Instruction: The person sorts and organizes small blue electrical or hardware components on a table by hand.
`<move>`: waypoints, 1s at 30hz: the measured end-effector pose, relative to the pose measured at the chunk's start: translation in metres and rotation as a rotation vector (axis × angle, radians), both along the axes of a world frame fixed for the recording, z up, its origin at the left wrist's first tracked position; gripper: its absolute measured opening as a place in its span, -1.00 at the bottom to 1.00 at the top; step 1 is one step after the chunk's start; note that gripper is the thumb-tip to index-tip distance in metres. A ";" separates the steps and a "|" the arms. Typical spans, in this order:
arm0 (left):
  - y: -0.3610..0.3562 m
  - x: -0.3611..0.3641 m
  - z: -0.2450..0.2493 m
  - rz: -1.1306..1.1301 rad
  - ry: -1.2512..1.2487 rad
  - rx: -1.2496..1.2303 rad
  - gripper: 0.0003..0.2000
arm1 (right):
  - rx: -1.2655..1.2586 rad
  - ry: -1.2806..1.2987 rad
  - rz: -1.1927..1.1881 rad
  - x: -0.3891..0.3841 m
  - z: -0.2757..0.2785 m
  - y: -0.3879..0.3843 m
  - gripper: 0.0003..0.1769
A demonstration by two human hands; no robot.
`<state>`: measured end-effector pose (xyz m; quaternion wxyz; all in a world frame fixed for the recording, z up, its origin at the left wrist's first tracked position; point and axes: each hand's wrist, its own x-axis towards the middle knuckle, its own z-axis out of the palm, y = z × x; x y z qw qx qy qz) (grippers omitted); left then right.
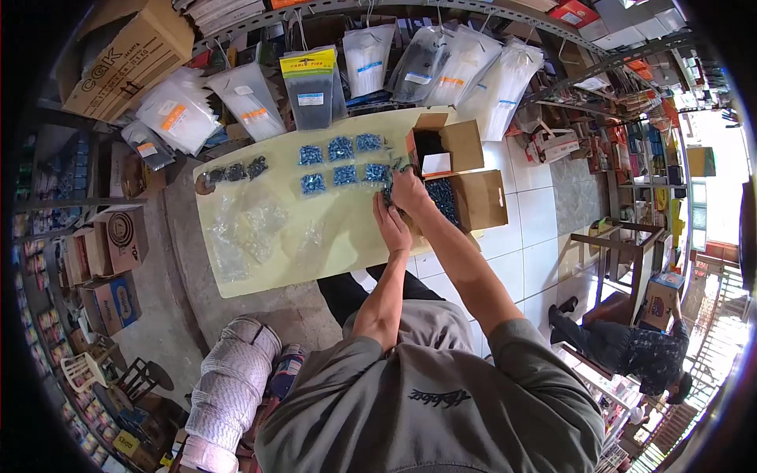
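You have both hands together at the right edge of the yellow sheet [331, 252], just beside the open carton of blue-grey screws [443, 199]. Your left hand [392, 225] is curled under a small bag of screws [388, 194] and your right hand [410, 191] pinches it from above. The view is too small to be sure, but both sets of fingers look closed on the bag rather than loose. The bag sits between your hands, over the sheet's edge and near the carton.

To do this step well, I'd hold the bag's mouth upward and work close over the carton. Any screw that slips then drops back in, not onto the tiled floor [536, 201]. Grip the plastic near its top, not around the sharp contents.

The bag looks clear, lumpy and dark blue with fasteners, much like the filled packets [341, 148] lying in two rows further along the sheet. Empty clear bags [244, 229] lie well apart on the sheet's left part.
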<state>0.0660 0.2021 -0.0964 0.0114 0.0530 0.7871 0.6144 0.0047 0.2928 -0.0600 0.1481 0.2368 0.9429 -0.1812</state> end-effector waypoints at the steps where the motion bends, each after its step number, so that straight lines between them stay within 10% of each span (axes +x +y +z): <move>1: 0.001 -0.001 0.001 -0.001 0.001 0.002 -0.56 | -0.013 0.036 -0.002 0.000 -0.002 0.002 -0.71; 24: -0.052 -0.033 0.023 -0.073 0.200 -0.045 -0.70 | -0.499 0.701 -0.235 0.060 0.099 0.037 -0.83; 30: -0.142 -0.068 0.080 0.015 0.379 -0.415 -0.55 | -0.576 0.463 -0.176 0.114 0.099 -0.004 -0.82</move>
